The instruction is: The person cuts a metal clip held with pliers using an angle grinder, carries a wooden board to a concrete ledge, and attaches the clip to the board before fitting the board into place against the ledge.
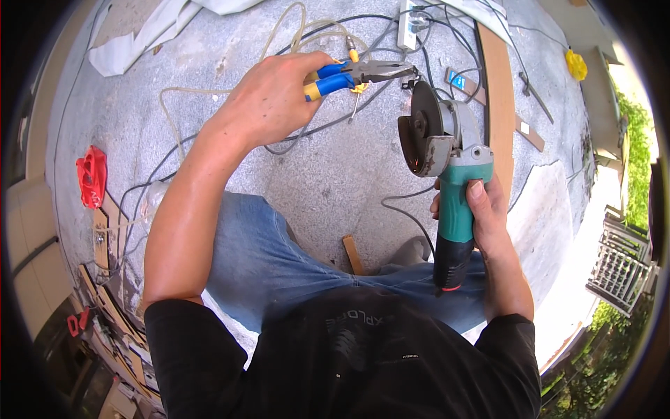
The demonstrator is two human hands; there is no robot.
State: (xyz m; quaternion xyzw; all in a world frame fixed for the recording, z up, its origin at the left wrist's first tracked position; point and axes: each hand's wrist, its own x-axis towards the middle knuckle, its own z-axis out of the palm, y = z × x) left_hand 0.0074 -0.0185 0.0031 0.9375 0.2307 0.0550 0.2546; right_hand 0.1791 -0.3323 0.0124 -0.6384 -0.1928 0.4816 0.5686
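Note:
My left hand (276, 94) is closed round the blue and yellow handles of a pair of pliers (373, 70). In the jaws' tip is a small dark metal piece (410, 81), close to the edge of a grinding disc (426, 112). That disc belongs to a green and black angle grinder (457, 199), which my right hand (487, 206) grips by its body, head pointing away from me. A worn metal guard (426, 155) covers the near part of the disc, where a small orange glow shows. Whether disc and metal piece touch, I cannot tell.
Beyond my hands, dark cables (377, 52) and a clear hose (300, 28) tangle around a white power strip (408, 28). A long brown board (497, 105) lies right of the grinder. At left are a red bag (91, 176) and stacked wood strips (105, 300).

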